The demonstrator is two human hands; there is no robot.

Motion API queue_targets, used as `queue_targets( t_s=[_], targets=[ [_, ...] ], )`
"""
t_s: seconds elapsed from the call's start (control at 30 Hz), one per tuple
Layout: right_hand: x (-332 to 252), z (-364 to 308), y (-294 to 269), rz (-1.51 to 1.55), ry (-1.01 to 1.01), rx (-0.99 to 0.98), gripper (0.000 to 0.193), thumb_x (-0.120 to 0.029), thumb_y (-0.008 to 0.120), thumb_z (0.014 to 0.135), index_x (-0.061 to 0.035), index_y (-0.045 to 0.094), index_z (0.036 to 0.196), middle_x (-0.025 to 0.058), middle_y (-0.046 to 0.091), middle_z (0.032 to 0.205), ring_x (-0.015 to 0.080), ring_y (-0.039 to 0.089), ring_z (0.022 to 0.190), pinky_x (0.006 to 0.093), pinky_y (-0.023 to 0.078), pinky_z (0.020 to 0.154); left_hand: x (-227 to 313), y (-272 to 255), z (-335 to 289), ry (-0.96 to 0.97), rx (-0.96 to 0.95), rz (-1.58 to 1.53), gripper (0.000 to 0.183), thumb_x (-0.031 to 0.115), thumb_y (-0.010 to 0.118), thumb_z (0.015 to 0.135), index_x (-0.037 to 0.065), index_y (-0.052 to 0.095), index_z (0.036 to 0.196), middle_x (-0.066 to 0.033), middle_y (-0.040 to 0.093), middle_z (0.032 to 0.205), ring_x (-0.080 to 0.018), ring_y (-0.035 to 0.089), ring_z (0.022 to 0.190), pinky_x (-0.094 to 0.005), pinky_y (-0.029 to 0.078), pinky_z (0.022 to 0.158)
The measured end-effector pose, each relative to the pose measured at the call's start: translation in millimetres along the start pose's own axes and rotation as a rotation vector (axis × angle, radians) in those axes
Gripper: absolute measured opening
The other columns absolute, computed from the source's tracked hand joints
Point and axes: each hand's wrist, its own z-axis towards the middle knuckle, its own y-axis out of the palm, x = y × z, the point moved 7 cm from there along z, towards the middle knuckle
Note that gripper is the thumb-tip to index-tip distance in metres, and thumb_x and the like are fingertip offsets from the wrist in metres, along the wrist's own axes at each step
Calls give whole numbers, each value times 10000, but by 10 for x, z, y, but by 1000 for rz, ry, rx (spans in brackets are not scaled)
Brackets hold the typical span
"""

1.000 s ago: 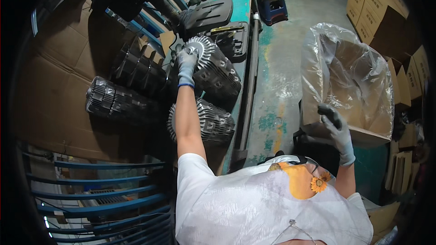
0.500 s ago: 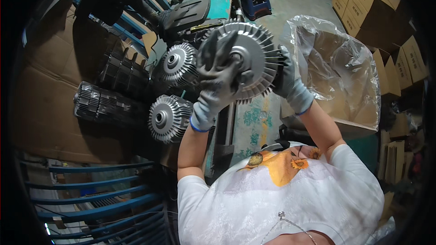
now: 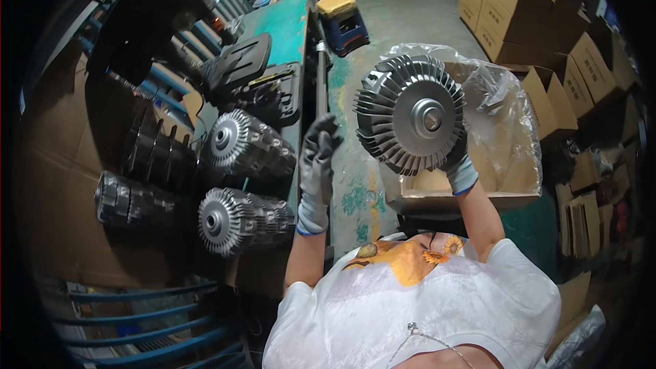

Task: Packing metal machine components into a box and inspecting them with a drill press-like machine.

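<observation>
My right hand (image 3: 461,165), in a grey glove, grips a finned metal motor housing (image 3: 403,133) by its lower right edge and holds it up in front of the plastic-lined carton (image 3: 506,164). The round, hubbed face of the housing is turned toward me; most of my right fingers are hidden behind its fins. My left hand (image 3: 317,164), also gloved, is raised beside the bench edge with nothing in it, its fingers loosely bent and apart. Left of it, two similar finned housings (image 3: 236,140) (image 3: 239,219) lie on their sides on the bench.
Dark finned parts (image 3: 133,198) lie further left by a brown cardboard sheet (image 3: 61,184). Black plastic pieces (image 3: 239,65) rest on the green bench top (image 3: 290,17). A blue stool with a yellow top (image 3: 336,5) stands ahead, and stacked cartons (image 3: 512,17) rise at the far right.
My left hand has let go of the finned motor housing and drawn away to the left. The housing, now in my right hand alone, has shifted right and down toward the lined carton.
</observation>
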Motion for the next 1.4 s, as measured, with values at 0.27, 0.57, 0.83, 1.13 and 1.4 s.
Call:
queue_targets(
  t_s=[0.27,0.57,0.83,1.13,1.4],
  targets=[
    [-521,-186,-449,-688,-391,120,284,-107,355,894,-10,450,1143,86,558,1075,154,546,963,288,467,840,-459,694,-116,-242,-197,-195,390,204,377,934,70,337,1297,-75,457,1216,-159,448,1127,-336,370,949],
    [-739,-204,-442,-726,-510,181,236,-97,404,877,2,508,1064,88,599,986,160,587,858,291,493,764,-567,1290,-160,-8,-225,149,929,-97,624,701,178,56,1382,-116,290,1323,-215,420,1134,-330,422,910],
    [-804,-213,-636,-747,-537,281,258,-76,457,854,0,505,1096,78,599,992,143,581,859,279,488,763,-925,1129,-98,-255,-48,-14,724,-97,436,777,129,102,1378,-135,351,1273,-198,432,1117,-307,420,905],
    [-1006,-205,-1072,-50,-405,337,289,-108,356,895,-3,482,1133,96,579,1048,173,583,899,301,488,785,-790,1542,182,-54,-346,-161,579,-49,331,827,40,142,1367,-88,267,1356,-167,311,1221,-329,324,981],
    [-1574,-662,-994,-462,-427,344,390,-206,278,917,-17,392,1238,122,516,1153,217,513,1044,358,405,931,-1607,1564,289,27,-621,255,511,-108,403,771,-19,356,1272,-82,351,1308,-169,392,1144,-298,353,934]
  ],
)
